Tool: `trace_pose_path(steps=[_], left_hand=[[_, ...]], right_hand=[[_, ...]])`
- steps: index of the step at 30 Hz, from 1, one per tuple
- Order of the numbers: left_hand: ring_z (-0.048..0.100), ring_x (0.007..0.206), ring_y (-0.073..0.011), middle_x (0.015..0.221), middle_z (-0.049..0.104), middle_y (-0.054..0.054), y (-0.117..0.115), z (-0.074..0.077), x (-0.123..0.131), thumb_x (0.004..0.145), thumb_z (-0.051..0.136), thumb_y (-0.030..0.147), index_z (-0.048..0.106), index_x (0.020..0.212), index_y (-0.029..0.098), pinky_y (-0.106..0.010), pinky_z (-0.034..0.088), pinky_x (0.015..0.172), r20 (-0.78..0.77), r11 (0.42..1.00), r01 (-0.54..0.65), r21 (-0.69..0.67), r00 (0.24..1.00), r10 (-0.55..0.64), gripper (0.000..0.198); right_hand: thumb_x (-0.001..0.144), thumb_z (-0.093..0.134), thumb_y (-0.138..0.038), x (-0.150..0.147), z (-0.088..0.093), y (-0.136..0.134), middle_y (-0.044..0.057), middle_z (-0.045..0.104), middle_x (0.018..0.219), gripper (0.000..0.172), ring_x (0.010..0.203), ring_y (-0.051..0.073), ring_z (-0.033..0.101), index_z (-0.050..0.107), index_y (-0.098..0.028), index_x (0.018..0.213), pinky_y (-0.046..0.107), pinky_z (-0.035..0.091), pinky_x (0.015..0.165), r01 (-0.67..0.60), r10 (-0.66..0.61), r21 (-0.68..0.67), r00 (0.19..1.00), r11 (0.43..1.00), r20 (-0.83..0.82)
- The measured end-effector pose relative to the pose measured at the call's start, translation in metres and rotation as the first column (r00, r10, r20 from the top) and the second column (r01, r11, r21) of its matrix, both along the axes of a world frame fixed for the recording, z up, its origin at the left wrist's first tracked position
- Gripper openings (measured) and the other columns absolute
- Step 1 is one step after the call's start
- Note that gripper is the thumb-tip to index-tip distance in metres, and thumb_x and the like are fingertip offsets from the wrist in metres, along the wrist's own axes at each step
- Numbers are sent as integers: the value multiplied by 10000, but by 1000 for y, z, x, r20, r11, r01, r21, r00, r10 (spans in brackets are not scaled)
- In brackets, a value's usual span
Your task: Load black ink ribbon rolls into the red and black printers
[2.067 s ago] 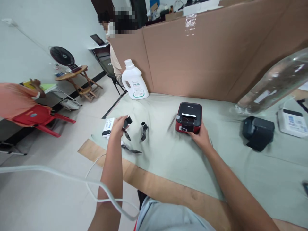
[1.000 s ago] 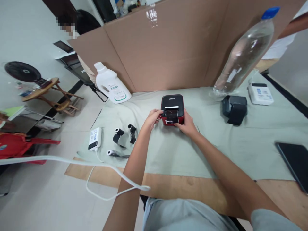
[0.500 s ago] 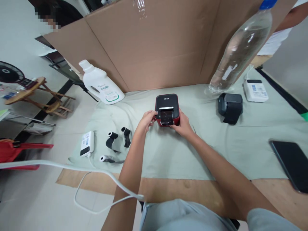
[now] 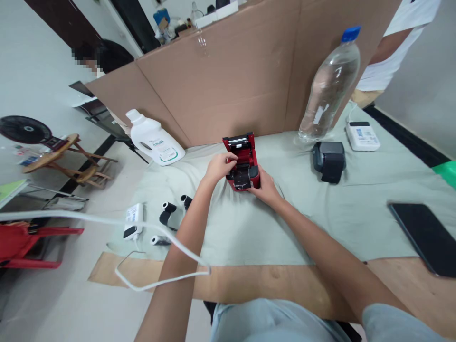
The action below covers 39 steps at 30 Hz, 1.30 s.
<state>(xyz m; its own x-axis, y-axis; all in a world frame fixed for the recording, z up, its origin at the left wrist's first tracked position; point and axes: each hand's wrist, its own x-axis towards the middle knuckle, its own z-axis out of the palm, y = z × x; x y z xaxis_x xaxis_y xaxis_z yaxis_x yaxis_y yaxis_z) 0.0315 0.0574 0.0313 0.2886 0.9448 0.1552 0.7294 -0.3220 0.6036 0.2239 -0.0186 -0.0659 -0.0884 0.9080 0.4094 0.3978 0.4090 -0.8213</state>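
Observation:
A small red and black printer (image 4: 253, 179) stands on the pale green cloth with its lid (image 4: 241, 142) raised, showing a red inside. Black paper (image 4: 242, 178) hangs over its front edge. My left hand (image 4: 220, 167) is at the printer's left side, its fingertips at the opening below the lid; what they pinch, if anything, is hidden. My right hand (image 4: 265, 188) grips the printer's lower right corner. Left of my left forearm lie small black rolls (image 4: 168, 207) with loose strips.
A cardboard panel (image 4: 221, 85) rises behind. Near it stand a white jug (image 4: 156, 140) and a water bottle (image 4: 329, 90). To the right are a black device (image 4: 329, 159), a white box (image 4: 362, 136) and a phone (image 4: 423, 237). A white cable (image 4: 107, 217) crosses my left forearm.
The printer's lid has swung up and back, uncovering the inside. My left hand has moved from the side of the printer to its opening. The view has shifted slightly.

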Motion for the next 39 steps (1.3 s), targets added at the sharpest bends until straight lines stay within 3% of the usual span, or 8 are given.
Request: trace_pose_path(steps=[5,12,15,20,23,27,34,39], left_hand=[[695,886,-277,886,769,-58,34,4,38,638,745,71,799,818,268,-334,486,817,-358,977,138,-163,914,-189,272],[654,792,-240,779,706,-29,37,7,39,564,750,44,713,731,223,-333,479,761,-256,980,160,-119,949,-186,248],[670,792,-194,933,725,-30,21,18,0,662,757,174,683,897,214,-292,492,717,-19,990,131,-44,991,-132,250],[716,730,-172,1106,715,-72,0,33,-115,740,692,306,588,1120,191,-233,440,557,275,897,-421,-132,854,441,411],[733,830,-237,981,738,-91,-5,32,-190,723,732,328,614,1091,160,-276,483,641,74,656,-748,-103,652,755,421],[695,1062,-344,1062,749,-137,-11,13,-258,698,777,386,660,1017,181,-400,520,829,-314,460,-888,29,429,847,397],[676,1138,-331,1140,752,-144,-26,-46,-292,703,773,316,672,1089,180,-398,514,921,-409,515,-855,-67,494,767,421],[592,1321,-353,1379,658,-213,-35,-53,-302,773,747,400,610,1322,109,-411,455,1083,-301,561,-828,-7,537,788,636]], right_hand=[[801,737,-515,2,-8,5,99,718,1211,633,1095,367,671,515,-259,1335,464,511,894,40,-40,-8,998,999,49],[787,750,-497,5,-10,8,108,708,1238,694,1124,381,662,498,-254,1387,486,504,917,33,-32,-14,998,999,57],[806,744,-527,6,-7,5,107,698,1280,732,1159,379,654,473,-267,1434,495,504,942,11,-11,-14,1000,1000,26],[800,764,-545,5,-5,5,92,688,1316,725,1191,384,642,485,-302,1423,527,489,978,15,-14,-36,999,999,30],[787,771,-546,4,-7,7,91,701,1284,736,1161,388,655,488,-305,1422,538,496,965,25,-24,-47,999,999,31],[785,767,-564,3,-11,8,108,693,1299,754,1187,407,641,486,-295,1431,565,477,991,40,-38,-50,998,998,45],[787,769,-549,4,-10,9,104,672,1333,755,1213,399,623,486,-298,1440,550,486,998,22,-20,-53,999,998,38],[785,778,-554,3,-9,8,104,685,1307,743,1184,390,640,504,-290,1423,530,500,978,25,-23,-67,999,997,30]])
